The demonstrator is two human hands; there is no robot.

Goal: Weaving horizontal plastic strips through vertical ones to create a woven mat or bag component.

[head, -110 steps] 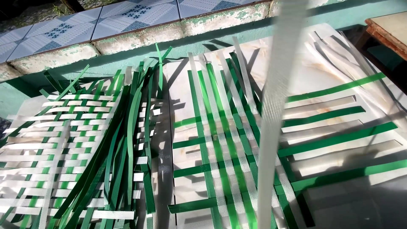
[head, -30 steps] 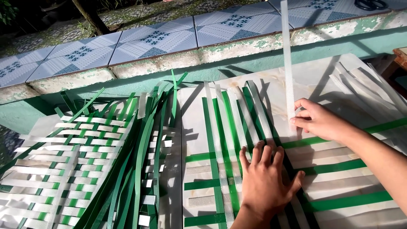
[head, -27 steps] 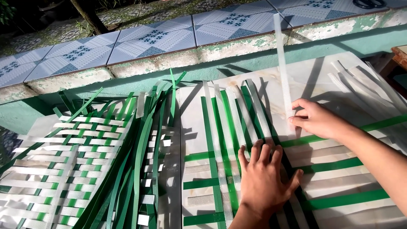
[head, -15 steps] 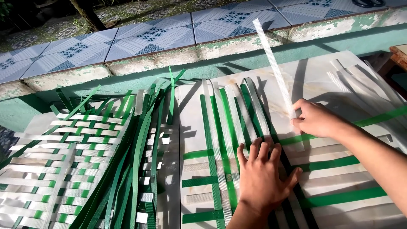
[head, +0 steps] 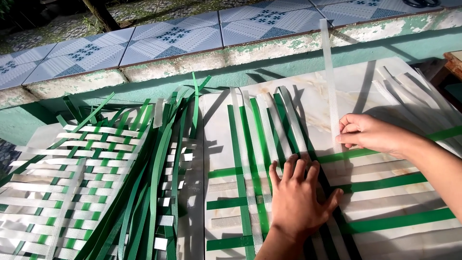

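White strip (head: 330, 82) pinched upright, right hand (head: 368, 135)

No packages, labels, signs or screens — apparently.

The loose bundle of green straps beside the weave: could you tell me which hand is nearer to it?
The left. The left hand lies flat on the weave, a short way right of the bundle of green straps. The right hand pinches an upright white strap farther right.
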